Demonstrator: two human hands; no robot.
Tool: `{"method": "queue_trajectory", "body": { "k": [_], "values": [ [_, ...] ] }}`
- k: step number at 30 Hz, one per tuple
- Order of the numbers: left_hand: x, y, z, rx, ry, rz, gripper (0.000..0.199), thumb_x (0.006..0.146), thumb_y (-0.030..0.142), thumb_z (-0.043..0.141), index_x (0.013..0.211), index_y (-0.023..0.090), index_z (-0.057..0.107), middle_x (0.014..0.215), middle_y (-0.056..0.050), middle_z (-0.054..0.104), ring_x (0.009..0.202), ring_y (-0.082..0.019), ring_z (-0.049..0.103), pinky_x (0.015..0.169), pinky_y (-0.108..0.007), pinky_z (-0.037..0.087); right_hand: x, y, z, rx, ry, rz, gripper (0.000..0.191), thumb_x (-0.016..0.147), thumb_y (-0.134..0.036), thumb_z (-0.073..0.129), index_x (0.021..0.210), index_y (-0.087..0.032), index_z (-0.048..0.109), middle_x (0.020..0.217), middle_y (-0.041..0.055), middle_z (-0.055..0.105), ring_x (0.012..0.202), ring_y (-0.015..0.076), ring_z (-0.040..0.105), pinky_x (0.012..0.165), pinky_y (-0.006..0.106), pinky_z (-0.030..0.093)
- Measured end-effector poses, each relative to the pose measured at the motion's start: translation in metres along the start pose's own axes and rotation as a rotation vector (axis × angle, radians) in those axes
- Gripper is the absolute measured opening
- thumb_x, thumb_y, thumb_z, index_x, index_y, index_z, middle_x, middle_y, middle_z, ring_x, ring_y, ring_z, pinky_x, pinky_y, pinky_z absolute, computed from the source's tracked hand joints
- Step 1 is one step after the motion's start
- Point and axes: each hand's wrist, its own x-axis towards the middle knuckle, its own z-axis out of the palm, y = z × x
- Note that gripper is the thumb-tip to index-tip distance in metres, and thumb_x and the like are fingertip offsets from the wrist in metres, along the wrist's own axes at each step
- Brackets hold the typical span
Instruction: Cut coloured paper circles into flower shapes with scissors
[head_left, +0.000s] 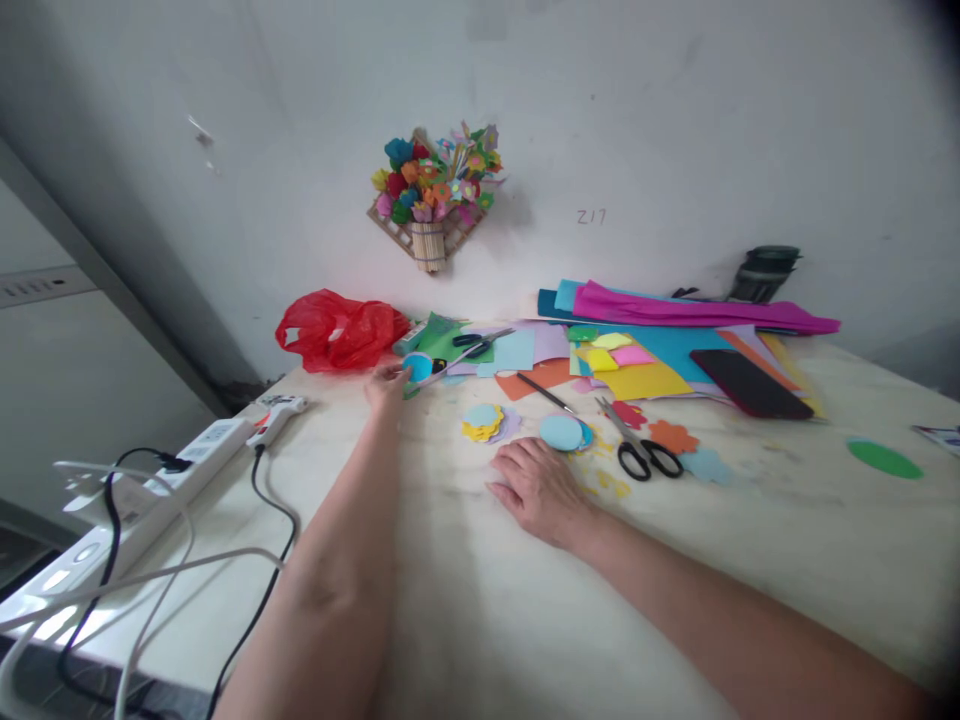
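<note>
My left hand (pixel 386 385) reaches to the back left of the table. Its fingers are closed at the edge of a round blue thing with a pale rim (pixel 418 368); the fingertips are partly hidden. My right hand (pixel 541 488) lies palm down on the tabletop, fingers stretched out and holding nothing. Just beyond its fingers are light blue paper ovals (pixel 561 433). Scalloped paper pieces in yellow and blue (pixel 482 424) lie to their left. Black-handled scissors (pixel 634 445) rest to the right, beside red and orange paper flowers (pixel 673 436).
A red plastic bag (pixel 337 332) sits at the back left. Another pair of scissors (pixel 480 342), a pen (pixel 545 393), coloured sheets (pixel 645 380) and a dark phone (pixel 750 383) lie along the back. A power strip (pixel 187 465) with cables runs down the left edge. A green oval (pixel 885 458) lies right.
</note>
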Motion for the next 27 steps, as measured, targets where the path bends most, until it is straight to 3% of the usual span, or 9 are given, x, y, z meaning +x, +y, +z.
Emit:
{"method": "queue_trajectory", "body": {
  "k": [2, 7, 11, 14, 17, 19, 23, 27],
  "values": [
    [-0.009, 0.003, 0.004, -0.043, -0.054, 0.000, 0.035, 0.048, 0.042, 0.076, 0.064, 0.015, 0.062, 0.056, 0.000, 0.056, 0.052, -0.012, 0.051, 0.053, -0.024, 0.037, -0.001, 0.001, 0.001, 0.021, 0.044, -0.004, 0.018, 0.085, -0.028, 0.050, 0.087, -0.015, 0.062, 0.092, 0.0099, 0.062, 0.090, 0.0230, 0.049, 0.079, 0.037, 0.036],
    [-0.042, 0.027, 0.015, -0.202, -0.435, 0.057, 0.032, 0.045, 0.037, 0.080, 0.057, 0.014, 0.062, 0.055, 0.001, 0.058, 0.053, -0.009, 0.051, 0.057, -0.024, 0.040, 0.002, 0.011, 0.005, 0.157, 0.229, 0.104, 0.022, 0.085, -0.027, 0.047, 0.096, -0.015, 0.063, 0.097, 0.0110, 0.064, 0.093, 0.0224, 0.053, 0.082, 0.037, 0.039],
    [-0.071, 0.050, 0.026, -0.178, -0.667, 0.056, 0.029, 0.048, 0.035, 0.081, 0.057, 0.014, 0.064, 0.057, -0.001, 0.061, 0.055, -0.011, 0.053, 0.060, -0.025, 0.042, 0.009, 0.024, -0.006, 0.422, 0.354, 0.444, 0.029, 0.085, -0.036, 0.043, 0.094, -0.016, 0.063, 0.095, 0.0099, 0.066, 0.087, 0.0205, 0.058, 0.081, 0.036, 0.042],
    [-0.091, 0.063, 0.037, -0.161, -0.774, 0.055, 0.029, 0.049, 0.036, 0.080, 0.061, 0.014, 0.066, 0.059, -0.001, 0.063, 0.056, -0.012, 0.054, 0.061, -0.026, 0.044, 0.012, 0.036, -0.019, 0.723, 0.311, 0.700, 0.040, 0.081, -0.050, 0.045, 0.089, -0.016, 0.064, 0.084, 0.0070, 0.067, 0.078, 0.0190, 0.060, 0.075, 0.034, 0.045],
    [-0.109, 0.071, 0.049, -0.126, -0.824, 0.047, 0.030, 0.050, 0.037, 0.080, 0.061, 0.014, 0.065, 0.059, -0.002, 0.063, 0.056, -0.013, 0.056, 0.060, -0.027, 0.045, 0.011, 0.047, -0.028, 1.067, 0.268, 0.802, 0.039, 0.076, -0.051, 0.050, 0.077, -0.014, 0.064, 0.070, 0.0054, 0.066, 0.062, 0.0157, 0.060, 0.064, 0.030, 0.048],
    [-0.120, 0.074, 0.056, -0.111, -0.831, 0.045, 0.030, 0.050, 0.037, 0.080, 0.061, 0.014, 0.063, 0.057, -0.002, 0.062, 0.053, -0.012, 0.055, 0.055, -0.026, 0.044, 0.008, 0.053, -0.030, 1.143, 0.320, 0.807, 0.032, 0.071, -0.046, 0.059, 0.071, -0.014, 0.063, 0.064, 0.0038, 0.064, 0.055, 0.0137, 0.058, 0.058, 0.028, 0.048],
    [-0.141, 0.081, 0.070, -0.056, -0.810, 0.013, 0.029, 0.053, 0.039, 0.078, 0.059, 0.015, 0.061, 0.045, 0.002, 0.052, 0.039, -0.009, 0.044, 0.041, -0.023, 0.032, 0.001, 0.061, -0.035, 1.059, 0.318, 0.837, 0.013, 0.065, -0.024, 0.066, 0.059, -0.015, 0.060, 0.045, -0.0023, 0.055, 0.042, 0.0101, 0.051, 0.047, 0.022, 0.042],
    [-0.157, 0.088, 0.081, -0.133, -0.812, -0.007, 0.027, 0.049, 0.034, 0.080, 0.061, 0.015, 0.065, 0.056, -0.002, 0.062, 0.051, -0.012, 0.054, 0.051, -0.025, 0.041, -0.007, 0.069, -0.039, 0.949, 0.373, 0.870, 0.015, 0.069, -0.022, 0.061, 0.055, -0.016, 0.057, 0.042, -0.0032, 0.053, 0.041, 0.0103, 0.051, 0.046, 0.022, 0.041]
  ]
}}
